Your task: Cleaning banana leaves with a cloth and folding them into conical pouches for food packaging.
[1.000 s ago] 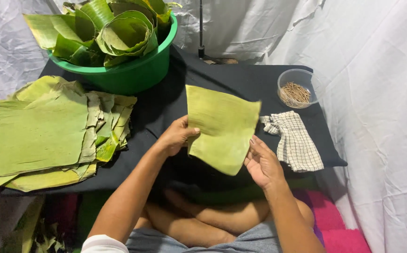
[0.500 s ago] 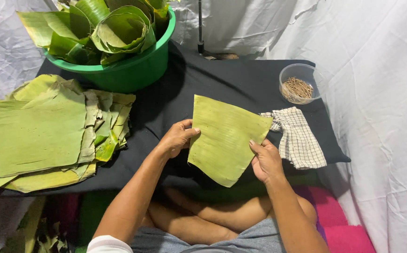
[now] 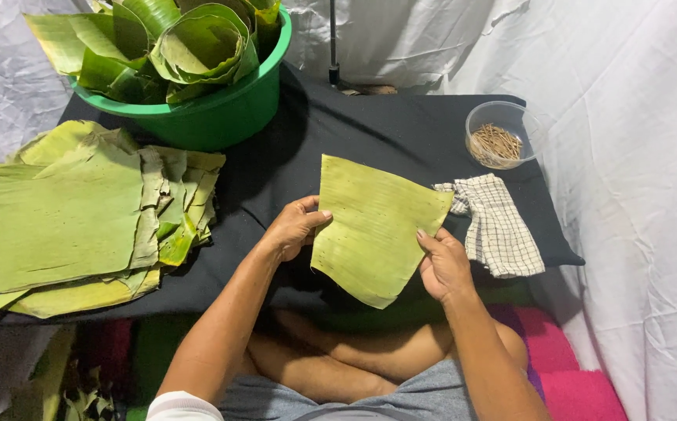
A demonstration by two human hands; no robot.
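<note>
A cut piece of banana leaf point(image 3: 373, 226), pale yellow-green and roughly square, is held up over the black cloth. My left hand point(image 3: 292, 228) pinches its left edge with thumb on top. On the lower right edge, my right hand point(image 3: 444, 265) grips it with the thumb over the leaf face. The leaf is tilted, one corner pointing down toward my crossed legs.
A stack of flat banana leaf pieces point(image 3: 66, 218) lies at the left. A green tub point(image 3: 222, 117) of rolled leaves stands at the back left. A clear bowl point(image 3: 502, 132) of small sticks and a checked cloth point(image 3: 498, 226) sit at the right. White sheeting surrounds the black table point(image 3: 385, 129).
The leaf piece and both hands have shifted slightly to the right and a little lower in view; the grip of both hands is unchanged.
</note>
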